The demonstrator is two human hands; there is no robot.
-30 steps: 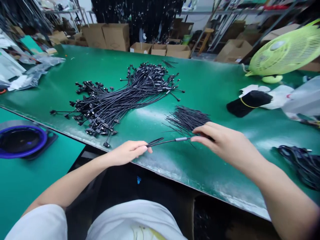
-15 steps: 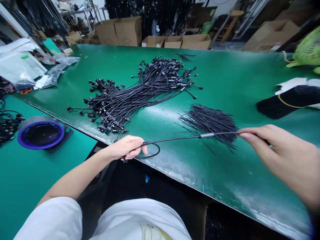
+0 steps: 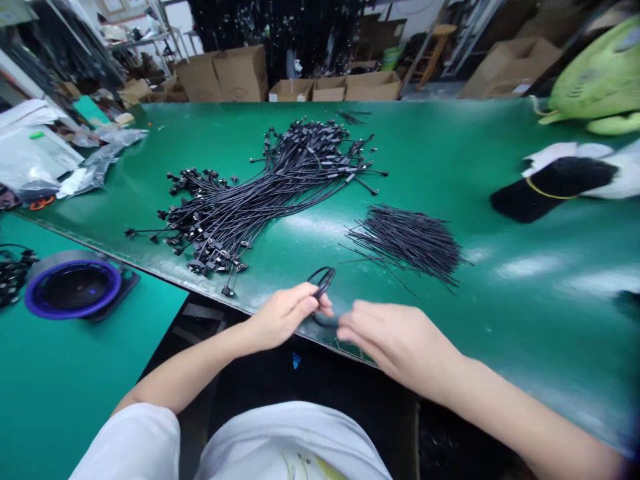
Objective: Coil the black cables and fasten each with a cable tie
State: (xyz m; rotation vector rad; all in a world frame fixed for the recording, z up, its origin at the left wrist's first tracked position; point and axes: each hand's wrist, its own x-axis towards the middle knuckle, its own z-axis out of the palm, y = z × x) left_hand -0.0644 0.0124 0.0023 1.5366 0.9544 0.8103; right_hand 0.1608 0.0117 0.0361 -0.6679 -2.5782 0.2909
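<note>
My left hand (image 3: 287,312) is pinched shut on a thin black cable (image 3: 321,282) coiled into small loops at the near edge of the green table (image 3: 450,167). My right hand (image 3: 395,340) sits just right of it, fingers curled and closed on the same cable beside the loops. A big heap of black cables with connectors (image 3: 260,193) lies across the table's middle. A fan of thin black ties (image 3: 407,240) lies just beyond my right hand.
A black bundle with a yellow band (image 3: 547,188) lies at the right, a green fan (image 3: 597,80) behind it. A blue-rimmed round device (image 3: 73,287) sits on the lower green table at left. Plastic bags (image 3: 45,157) and cardboard boxes (image 3: 230,72) line the far side.
My right hand came in from the far right to my left hand, and the cable that was stretched between them is now folded into small loops.
</note>
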